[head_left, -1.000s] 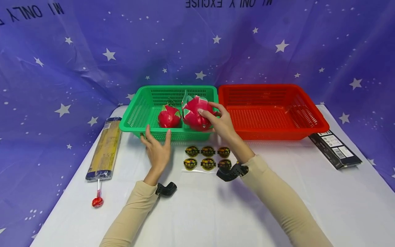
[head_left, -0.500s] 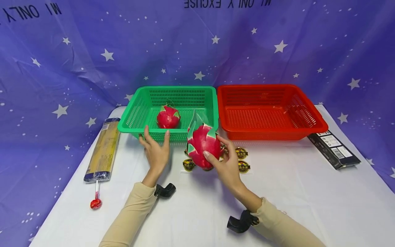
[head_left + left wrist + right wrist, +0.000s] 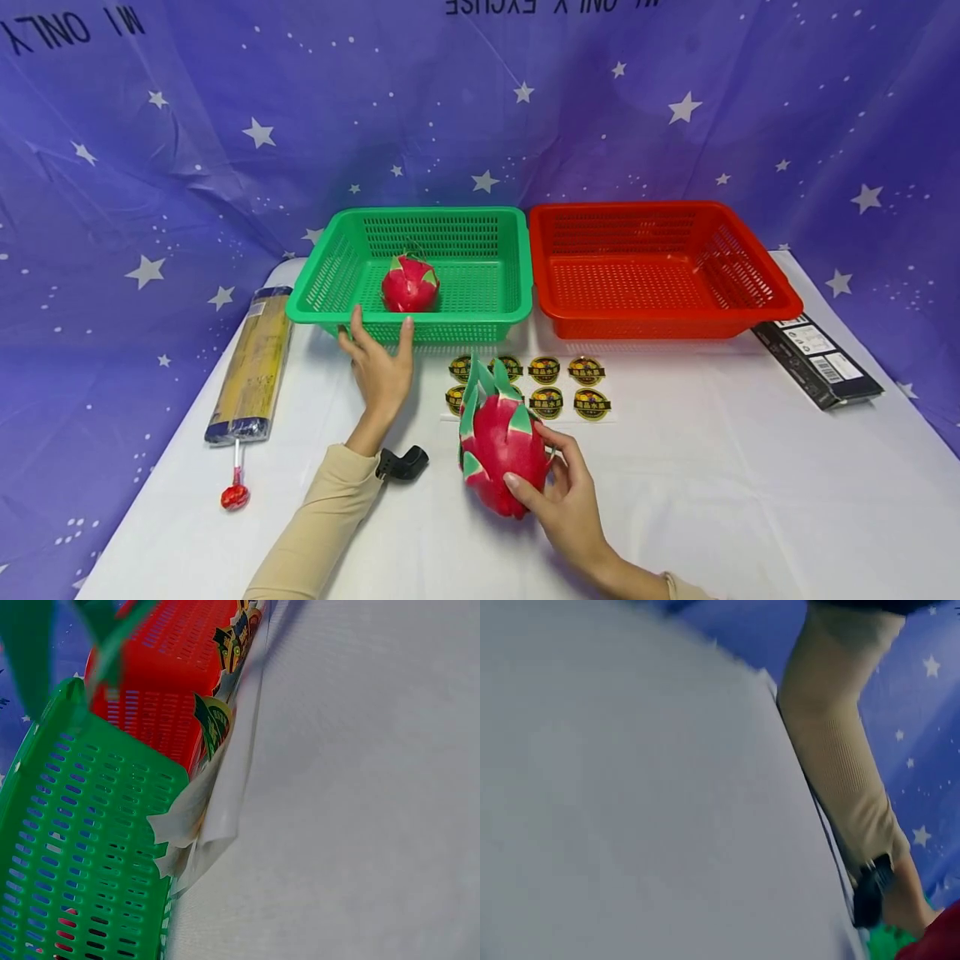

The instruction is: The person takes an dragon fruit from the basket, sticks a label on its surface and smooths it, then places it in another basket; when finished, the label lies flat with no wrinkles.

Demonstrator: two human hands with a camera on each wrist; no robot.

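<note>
My right hand [image 3: 573, 500] grips a red dragon fruit [image 3: 502, 450] with green leaf tips, above the near middle of the white table. Its thumb lies across the front of the fruit. In the right wrist view a red edge of the fruit [image 3: 937, 937] shows at the lower right corner. My left hand [image 3: 382, 367] touches the front rim of the green basket [image 3: 465, 318], thumb and forefinger extended. A second dragon fruit [image 3: 410, 285] lies inside that basket. Behind the held fruit, a sheet of round black-and-gold stickers [image 3: 546, 403] lies flat, partly covered by the leaves.
A red basket [image 3: 660, 325] stands right of the green one. A black box [image 3: 817, 362] lies partly under its right end. At the left are a long yellow packet [image 3: 251, 367] and a red lollipop [image 3: 235, 497]. A purple star-patterned cloth [image 3: 480, 100] hangs behind.
My right hand has carried the dragon fruit out of the green basket, over the stickers and toward me. The left hand has stayed at the basket's rim.
</note>
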